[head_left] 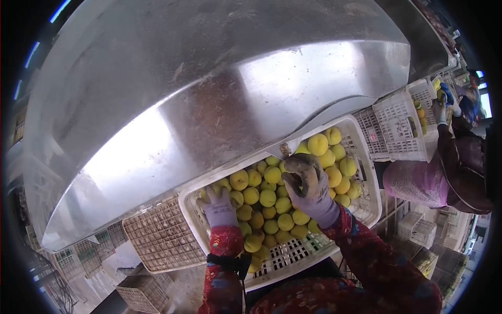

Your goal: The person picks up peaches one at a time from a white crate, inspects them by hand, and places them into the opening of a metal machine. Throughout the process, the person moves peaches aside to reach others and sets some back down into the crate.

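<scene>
A white plastic crate (370, 180) full of yellow-green round fruit (267, 198) stands below the metal edge. My left hand (219, 209), in a pale purple glove, lies at the crate's left end with its fingers spread on the fruit. Over the right part of the fruit is my right hand (307, 183), in a glove with dark, soiled fingers. Those fingers are curled, and what they hold, if anything, is hidden.
A large shiny metal chute (209, 104) fills the upper view. An empty crate (163, 234) lies at the left. On the right, a co-worker in a purple apron (418, 180) reaches to a white crate (400, 125). More crates (417, 230) stand behind.
</scene>
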A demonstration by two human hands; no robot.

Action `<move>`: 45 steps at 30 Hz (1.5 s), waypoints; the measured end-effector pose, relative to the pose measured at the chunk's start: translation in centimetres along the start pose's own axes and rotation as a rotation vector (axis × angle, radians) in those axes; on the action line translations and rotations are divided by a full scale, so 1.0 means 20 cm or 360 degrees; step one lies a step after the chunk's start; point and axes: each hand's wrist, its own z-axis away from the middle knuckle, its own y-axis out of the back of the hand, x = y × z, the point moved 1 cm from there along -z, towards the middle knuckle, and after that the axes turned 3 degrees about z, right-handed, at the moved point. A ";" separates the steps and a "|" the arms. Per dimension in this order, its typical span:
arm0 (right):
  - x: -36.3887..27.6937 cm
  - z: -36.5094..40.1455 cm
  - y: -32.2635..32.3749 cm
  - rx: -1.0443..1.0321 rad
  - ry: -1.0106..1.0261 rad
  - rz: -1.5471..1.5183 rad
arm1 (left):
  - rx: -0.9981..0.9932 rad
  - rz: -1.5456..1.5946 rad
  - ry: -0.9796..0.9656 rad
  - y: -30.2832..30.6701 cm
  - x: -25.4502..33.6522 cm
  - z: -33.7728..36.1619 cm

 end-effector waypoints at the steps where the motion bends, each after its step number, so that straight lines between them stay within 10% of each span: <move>1: -0.05 0.00 -0.05 -0.0001 -0.0029 0.0086 | 0.0162 -0.0030 -0.0011 -0.07 -0.03 -0.02; 6: 0.03 0.09 -0.19 0.0272 0.0296 0.0068 | 0.0139 0.0511 0.0319 0.09 -0.07 0.01; 13: 0.27 0.35 -0.67 -0.1517 -0.0211 0.0702 | 0.0293 0.1120 0.0100 0.10 -0.06 0.08; 18: 0.15 0.23 -0.27 -0.0937 -0.0918 -0.1251 | -0.0286 0.3214 0.0250 0.11 -0.12 0.26; 21: 0.06 0.31 -0.09 -0.0844 -0.0374 -0.1040 | -0.0207 0.3329 -0.0097 0.18 0.04 0.34; 22: -0.01 0.26 -0.01 -0.0778 -0.0361 -0.1004 | -0.0408 0.4068 -0.0109 0.25 0.09 0.39; 27: -0.21 0.12 0.19 -0.0407 -0.0402 -0.0687 | -0.0306 0.3430 -0.0299 0.42 0.13 0.44; 36: -0.10 -0.44 -0.04 0.0264 -0.0442 0.0504 | -0.0370 0.4199 -0.0659 0.52 0.17 0.31; 45: -0.26 -0.19 0.37 -0.0029 -0.0035 -0.0489 | -0.0037 0.3858 -0.0428 0.66 0.24 0.30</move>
